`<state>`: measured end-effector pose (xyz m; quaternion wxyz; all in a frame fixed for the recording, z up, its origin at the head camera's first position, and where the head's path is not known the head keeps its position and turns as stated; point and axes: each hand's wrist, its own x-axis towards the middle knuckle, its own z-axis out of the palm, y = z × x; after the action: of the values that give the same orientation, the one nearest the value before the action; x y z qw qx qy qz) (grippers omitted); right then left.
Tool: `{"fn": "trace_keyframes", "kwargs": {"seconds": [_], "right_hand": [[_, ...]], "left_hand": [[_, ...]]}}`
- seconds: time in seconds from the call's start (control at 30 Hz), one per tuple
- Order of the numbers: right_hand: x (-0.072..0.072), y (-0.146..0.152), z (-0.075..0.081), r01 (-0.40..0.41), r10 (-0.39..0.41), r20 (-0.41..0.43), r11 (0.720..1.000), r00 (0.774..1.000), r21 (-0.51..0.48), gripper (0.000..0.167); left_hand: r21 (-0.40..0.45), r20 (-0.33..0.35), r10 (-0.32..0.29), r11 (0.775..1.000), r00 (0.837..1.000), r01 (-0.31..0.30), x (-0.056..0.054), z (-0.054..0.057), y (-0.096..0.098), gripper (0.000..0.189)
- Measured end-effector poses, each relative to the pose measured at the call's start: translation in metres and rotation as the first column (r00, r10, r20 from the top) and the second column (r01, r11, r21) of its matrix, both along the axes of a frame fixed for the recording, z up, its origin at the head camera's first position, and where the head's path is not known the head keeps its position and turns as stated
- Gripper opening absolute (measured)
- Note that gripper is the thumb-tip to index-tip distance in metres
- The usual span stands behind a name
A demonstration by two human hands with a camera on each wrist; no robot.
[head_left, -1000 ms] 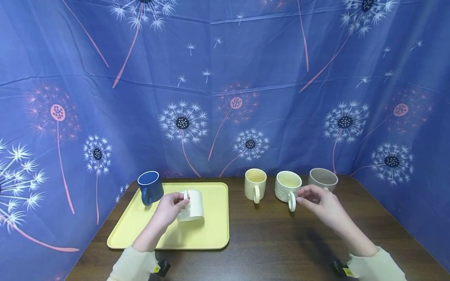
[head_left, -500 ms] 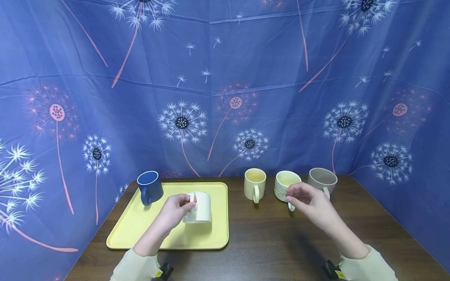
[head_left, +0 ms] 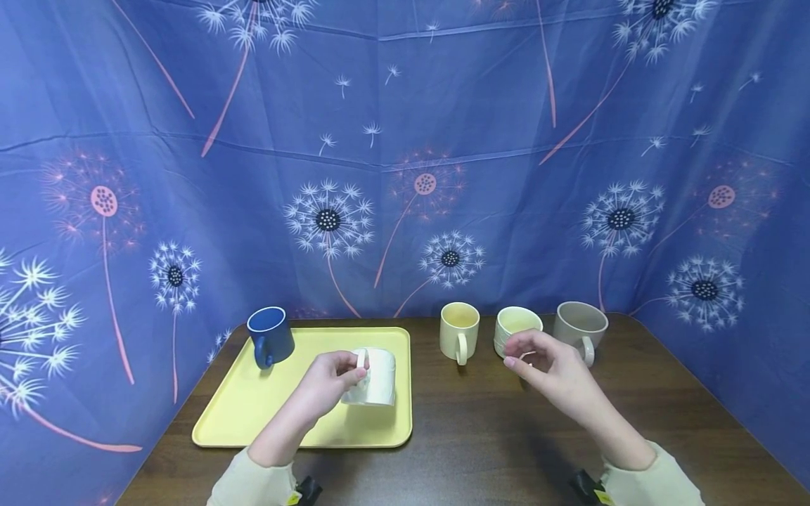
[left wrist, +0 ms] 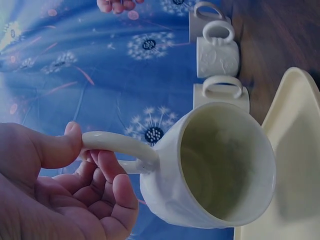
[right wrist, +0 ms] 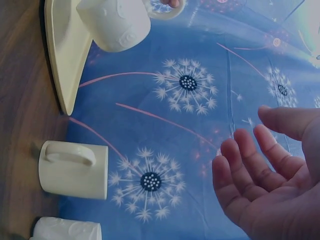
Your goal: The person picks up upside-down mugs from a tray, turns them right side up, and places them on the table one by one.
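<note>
My left hand (head_left: 329,385) pinches the handle of a white mug (head_left: 377,378) and holds it tipped over above the yellow tray (head_left: 253,414). In the left wrist view the mug's open mouth faces the camera, and its inside is bare; thumb and fingers grip the handle. My right hand (head_left: 555,372) hangs in the air with loosely bent fingers, holding nothing. It overlaps an embossed white mug (head_left: 514,322) in the head view, hiding that mug's handle. The right wrist view shows the palm and fingertips apart from any mug.
A blue mug (head_left: 271,337) stands at the tray's far left corner. Right of the tray, a cream mug (head_left: 457,337) stands on the brown table (head_left: 455,414), and a grey mug (head_left: 579,325) stands farther right. A blue dandelion-print cloth (head_left: 525,232) hangs behind.
My left hand has carried the white mug rightward over the tray, its tilt shifting. My right hand has moved left from beside the embossed mug's handle to in front of that mug, uncovering the grey mug's handle.
</note>
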<state>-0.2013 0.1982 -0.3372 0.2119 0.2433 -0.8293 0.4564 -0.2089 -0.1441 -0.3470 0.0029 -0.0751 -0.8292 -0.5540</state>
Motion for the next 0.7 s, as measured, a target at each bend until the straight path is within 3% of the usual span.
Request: {"fn": "trace_keyframes", "kwargs": {"seconds": [0.23,0.7], "right_hand": [[0.003,-0.009,0.001,-0.025,0.027,-0.062,0.999,0.998,0.030,0.021],[0.005,-0.025,-0.004,-0.067,0.067,-0.096,0.998,0.993,0.004,0.024]], "left_hand": [[0.002,-0.016,-0.097,0.995,0.995,0.097,0.006,0.006,0.008,0.010],[0.015,-0.028,-0.235,0.972,0.972,0.236,0.014,0.015,0.025,0.013]]}}
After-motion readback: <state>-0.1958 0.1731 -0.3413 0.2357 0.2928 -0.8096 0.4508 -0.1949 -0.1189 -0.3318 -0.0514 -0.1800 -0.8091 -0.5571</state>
